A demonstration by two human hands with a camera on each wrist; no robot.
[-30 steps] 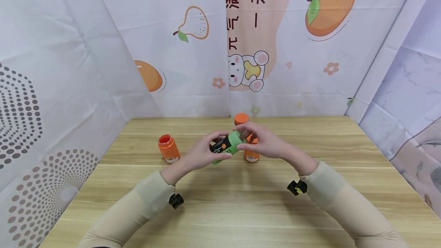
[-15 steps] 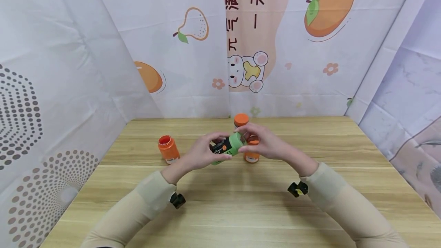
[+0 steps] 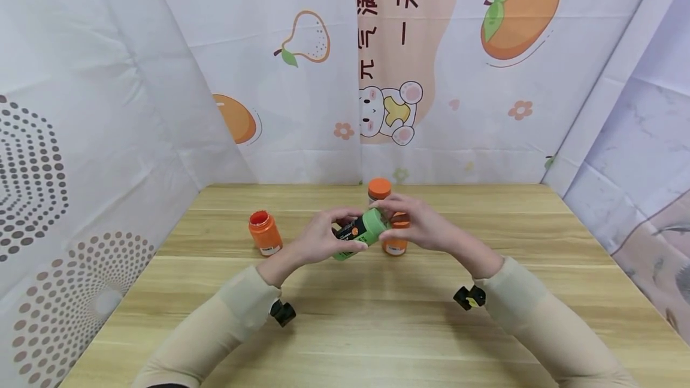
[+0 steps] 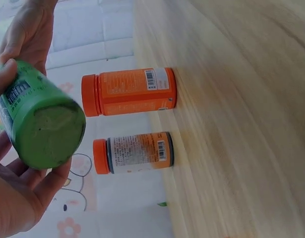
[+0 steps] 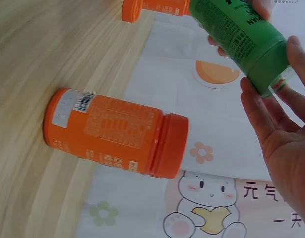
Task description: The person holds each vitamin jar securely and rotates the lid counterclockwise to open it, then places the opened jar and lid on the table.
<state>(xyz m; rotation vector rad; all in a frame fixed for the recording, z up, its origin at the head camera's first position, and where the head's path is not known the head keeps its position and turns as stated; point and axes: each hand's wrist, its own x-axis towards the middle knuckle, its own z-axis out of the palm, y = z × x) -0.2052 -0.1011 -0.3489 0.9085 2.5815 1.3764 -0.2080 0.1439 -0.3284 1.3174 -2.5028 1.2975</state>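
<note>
A green bottle (image 3: 372, 226) with a black label is held tilted above the table, its lid end pointing up and to the right. My left hand (image 3: 318, 238) grips it round the body; the bottle's base (image 4: 50, 136) faces the left wrist camera. The fingertips and thumb of my right hand (image 3: 417, 223) pinch the green lid end (image 5: 269, 67). Just behind that hand stands a lidded orange bottle (image 3: 395, 246), partly covered by the fingers in the head view. Its whole side shows in the right wrist view.
An orange bottle (image 3: 265, 236) without a lid stands upright at the left, mouth open. Farther back is a smaller bottle (image 4: 140, 152) with an orange lid (image 3: 380, 187). A printed curtain (image 3: 302, 106) hangs behind the wooden table (image 3: 345, 340).
Both hands keep their hold on the green bottle, nearly in the same spot. Right fingers shift slightly at the lid end. The other bottles have not moved.
</note>
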